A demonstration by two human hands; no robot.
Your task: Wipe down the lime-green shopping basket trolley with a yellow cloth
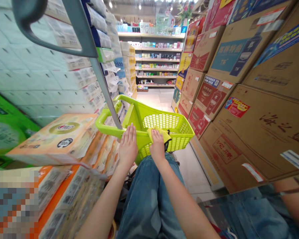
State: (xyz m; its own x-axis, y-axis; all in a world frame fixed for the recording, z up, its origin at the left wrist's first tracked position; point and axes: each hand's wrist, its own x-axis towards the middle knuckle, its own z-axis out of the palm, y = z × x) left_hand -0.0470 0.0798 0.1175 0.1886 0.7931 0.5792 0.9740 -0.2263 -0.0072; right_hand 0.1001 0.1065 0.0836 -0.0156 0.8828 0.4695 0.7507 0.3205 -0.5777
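A lime-green shopping basket (164, 121) with perforated walls stands just past my knees, fixed to a grey metal pole. My left hand (129, 142) lies with straight fingers against the near side of its rim, close to the foot of the pole. Farther right along that rim, my right hand (157, 144) presses a yellow cloth (165, 135) with dark edging onto the basket. The cloth drapes partly over the rim, and the palm side of the hand is hidden. The inside of the basket shows only in part.
Stacked tissue packs (57, 131) rise close on my left, below a grey curved handle (86, 46) on the pole. Cardboard cartons (271, 122) wall the right side. Shelves (156, 59) with small goods stand at the far end of the tiled aisle (161, 96).
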